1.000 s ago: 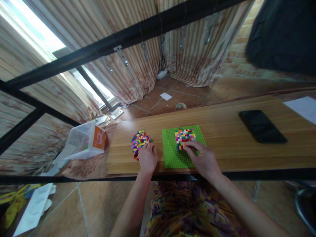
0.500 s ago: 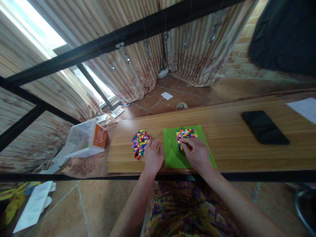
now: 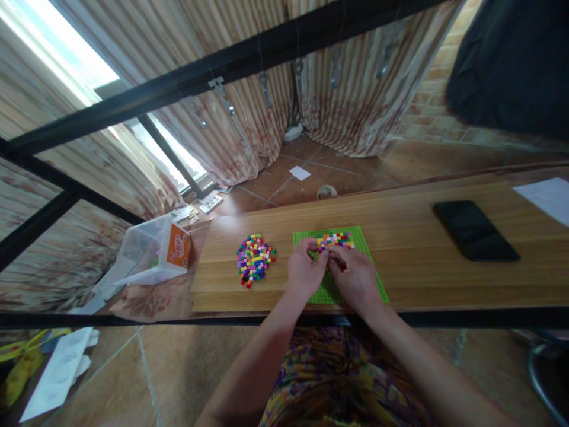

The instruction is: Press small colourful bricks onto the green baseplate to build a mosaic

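A green studded baseplate (image 3: 362, 244) lies on the wooden table, with a block of small multicoloured bricks (image 3: 335, 238) set on its upper part. Over the plate, my left hand (image 3: 306, 270) has thumb and fingers pinched together at the near side of those bricks. My right hand (image 3: 355, 274) meets it there, its fingertips also pinched. Whatever lies between the fingertips is too small and covered to make out. Part of the brick block is hidden under both hands. To the left, a loose pile of small coloured bricks (image 3: 255, 260) rests on the table.
A black phone (image 3: 475, 230) and a white paper sheet (image 3: 546, 198) lie on the right of the table (image 3: 413, 237). A clear plastic tub (image 3: 146, 252) with an orange label stands off its left end. A black metal bar (image 3: 178, 92) crosses in front.
My left hand has moved right from beside the loose brick pile to the baseplate and now meets my right hand. The right hand has barely moved.
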{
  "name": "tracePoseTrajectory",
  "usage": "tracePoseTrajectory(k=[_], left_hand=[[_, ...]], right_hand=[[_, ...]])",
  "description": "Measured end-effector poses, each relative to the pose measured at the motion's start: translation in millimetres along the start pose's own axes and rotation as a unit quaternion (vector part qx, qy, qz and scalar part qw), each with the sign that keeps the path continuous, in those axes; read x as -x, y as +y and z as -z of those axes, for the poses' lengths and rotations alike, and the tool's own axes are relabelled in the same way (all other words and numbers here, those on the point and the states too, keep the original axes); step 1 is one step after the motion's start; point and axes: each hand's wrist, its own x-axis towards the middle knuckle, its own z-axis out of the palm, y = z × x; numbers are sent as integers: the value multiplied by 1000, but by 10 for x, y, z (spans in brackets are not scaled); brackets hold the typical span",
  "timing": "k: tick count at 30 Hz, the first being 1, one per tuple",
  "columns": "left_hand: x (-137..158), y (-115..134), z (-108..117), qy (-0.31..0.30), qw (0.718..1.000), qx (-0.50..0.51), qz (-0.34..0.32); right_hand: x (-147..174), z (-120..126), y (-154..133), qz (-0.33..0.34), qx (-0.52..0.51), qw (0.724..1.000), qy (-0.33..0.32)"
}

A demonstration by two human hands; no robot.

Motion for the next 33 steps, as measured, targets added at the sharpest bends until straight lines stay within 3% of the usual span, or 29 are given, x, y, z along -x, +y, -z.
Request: tracePoseTrajectory(k=[10,25,33], left_hand=[[-93,-119,-137,20,982,173,78],[-84,-166,-192,33,978,193,65],[78,-289,-122,27,969,236,65]], right_hand=[[8,1,2,3,-1,1000,-3],[24,-21,25,7,-1,1000,1],[38,30,16,24,-35,999,10]])
